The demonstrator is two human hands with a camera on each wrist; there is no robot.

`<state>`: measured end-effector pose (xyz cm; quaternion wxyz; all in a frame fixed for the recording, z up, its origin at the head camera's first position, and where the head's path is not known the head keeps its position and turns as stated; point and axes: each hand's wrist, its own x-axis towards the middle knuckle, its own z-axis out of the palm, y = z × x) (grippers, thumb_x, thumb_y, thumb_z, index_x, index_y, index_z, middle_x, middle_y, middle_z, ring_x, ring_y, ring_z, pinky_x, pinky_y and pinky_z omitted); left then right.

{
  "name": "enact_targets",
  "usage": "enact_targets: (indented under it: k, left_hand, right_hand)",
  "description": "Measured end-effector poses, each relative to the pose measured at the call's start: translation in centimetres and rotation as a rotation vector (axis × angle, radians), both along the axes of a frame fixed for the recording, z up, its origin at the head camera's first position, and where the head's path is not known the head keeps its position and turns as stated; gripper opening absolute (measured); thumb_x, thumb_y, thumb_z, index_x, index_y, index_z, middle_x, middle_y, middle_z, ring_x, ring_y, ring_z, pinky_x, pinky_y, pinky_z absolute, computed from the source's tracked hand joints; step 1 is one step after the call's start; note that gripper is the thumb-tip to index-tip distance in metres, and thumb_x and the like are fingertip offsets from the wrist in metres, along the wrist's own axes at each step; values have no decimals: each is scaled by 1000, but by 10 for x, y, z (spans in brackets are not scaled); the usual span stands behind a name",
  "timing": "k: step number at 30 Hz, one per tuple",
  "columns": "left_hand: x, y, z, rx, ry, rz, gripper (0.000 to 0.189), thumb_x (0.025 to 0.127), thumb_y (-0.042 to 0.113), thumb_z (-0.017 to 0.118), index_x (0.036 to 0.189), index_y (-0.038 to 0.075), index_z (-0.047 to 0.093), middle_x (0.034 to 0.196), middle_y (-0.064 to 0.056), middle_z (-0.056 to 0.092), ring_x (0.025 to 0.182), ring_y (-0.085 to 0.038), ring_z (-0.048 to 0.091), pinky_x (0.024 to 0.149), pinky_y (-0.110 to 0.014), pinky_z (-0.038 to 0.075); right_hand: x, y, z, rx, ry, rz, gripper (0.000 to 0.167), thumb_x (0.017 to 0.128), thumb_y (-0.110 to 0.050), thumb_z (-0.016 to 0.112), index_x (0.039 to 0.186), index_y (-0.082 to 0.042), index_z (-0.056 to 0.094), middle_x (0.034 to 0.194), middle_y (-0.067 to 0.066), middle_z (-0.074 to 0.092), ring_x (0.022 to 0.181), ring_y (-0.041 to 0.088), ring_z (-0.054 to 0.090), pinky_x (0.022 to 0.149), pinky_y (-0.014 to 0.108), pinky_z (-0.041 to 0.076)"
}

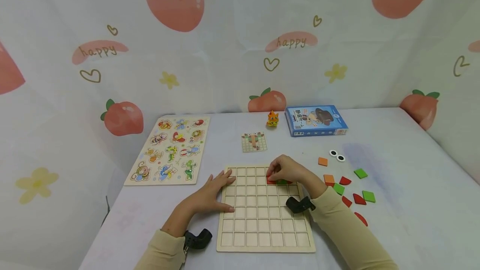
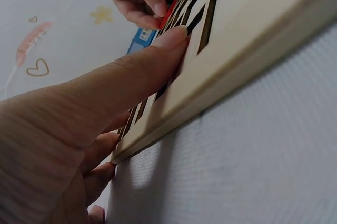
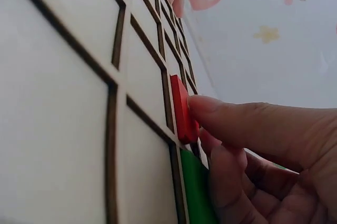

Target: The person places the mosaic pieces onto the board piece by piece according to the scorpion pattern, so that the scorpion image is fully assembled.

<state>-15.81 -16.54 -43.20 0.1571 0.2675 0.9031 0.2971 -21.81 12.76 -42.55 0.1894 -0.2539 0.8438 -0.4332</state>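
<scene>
right hand (image 1: 288,169) pinches a red piece (image 3: 184,109) near the grid board's (image 1: 265,248) far edge; seat it flat, left hand (image 1: 211,194) steadying, fingers spread.

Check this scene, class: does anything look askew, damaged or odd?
Nothing looks damaged. The red piece in the right hand looks askew: it rises above the grid board, perhaps not yet seated.

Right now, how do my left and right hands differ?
Your left hand is spread open; your right hand pinches a red piece. Your left hand touches the grid board on its left side; your right hand is over its far right part, beside a green piece. Both hands are bare.
</scene>
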Motion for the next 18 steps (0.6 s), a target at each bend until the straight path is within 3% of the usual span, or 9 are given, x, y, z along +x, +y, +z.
enact_targets:
  k: [5,18]
  left_hand:
    - [0,0,1,-6,4,3,87,72,40,78,143,11,38,157,-7,18,146,-29,8,117,-54,0]
    - [-1,-1,-2,5,-2,1,87,72,41,78,143,11,38,157,-7,17,146,-30,7,117,-55,-1]
  right_hand:
    - [0,9,4,8,4,-37,14,83,-11,69,91,0,71,82,7,69,70,10,59,64,25,52]
    - [-2,62,15,112,44,-268,24,81,-13,71,100,3,70,87,11,67,70,13,54,60,25,47]
